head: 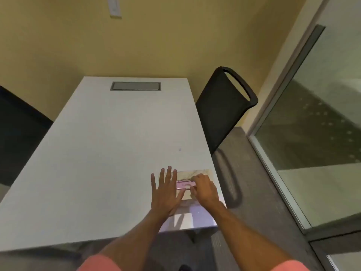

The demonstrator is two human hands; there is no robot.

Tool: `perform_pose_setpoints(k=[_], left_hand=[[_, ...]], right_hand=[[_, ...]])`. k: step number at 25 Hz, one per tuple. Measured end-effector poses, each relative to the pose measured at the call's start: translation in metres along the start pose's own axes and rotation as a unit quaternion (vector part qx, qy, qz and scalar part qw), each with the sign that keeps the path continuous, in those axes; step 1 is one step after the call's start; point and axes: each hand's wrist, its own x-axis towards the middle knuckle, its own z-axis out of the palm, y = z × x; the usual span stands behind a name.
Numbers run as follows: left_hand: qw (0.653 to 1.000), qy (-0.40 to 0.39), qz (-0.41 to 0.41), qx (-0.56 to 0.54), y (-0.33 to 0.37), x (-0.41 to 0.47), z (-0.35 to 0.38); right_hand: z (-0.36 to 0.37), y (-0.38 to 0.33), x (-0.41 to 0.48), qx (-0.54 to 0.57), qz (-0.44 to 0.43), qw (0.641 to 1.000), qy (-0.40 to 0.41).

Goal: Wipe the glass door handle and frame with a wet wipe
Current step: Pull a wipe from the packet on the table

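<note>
A flat pack of wet wipes [188,176] with a pink oval lid lies near the front right corner of the white table [109,149]. My left hand [166,190] rests flat on the pack's left part, fingers spread. My right hand [205,189] is curled over the right side of the pack, fingertips pinched at the pink lid [183,185]; whether a wipe is between them is hidden. The glass door [320,122] with its grey frame [273,167] stands at the right. I see no door handle.
A black chair [222,108] stands at the table's right side, between table and glass. Another dark chair [17,133] is at the left. A grey cable hatch [135,86] is set in the table's far end. A yellow wall is behind.
</note>
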Motion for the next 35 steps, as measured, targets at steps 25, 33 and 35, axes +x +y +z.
perform_pose_setpoints(k=[25,33,35], left_hand=[[0.995,-0.087,-0.048,-0.026,-0.006,0.037,0.068],[0.995,-0.078,-0.051,-0.026,-0.005,0.037,0.068],[0.995,-0.079,-0.052,-0.030,-0.004,0.037,0.067]], right_hand=[[0.028,0.008,0.058,-0.069,-0.069,0.994,-0.057],[0.032,0.004,0.057,-0.073,-0.090,0.992,-0.046],[0.032,0.005,0.057,-0.069,-0.086,0.993,-0.052]])
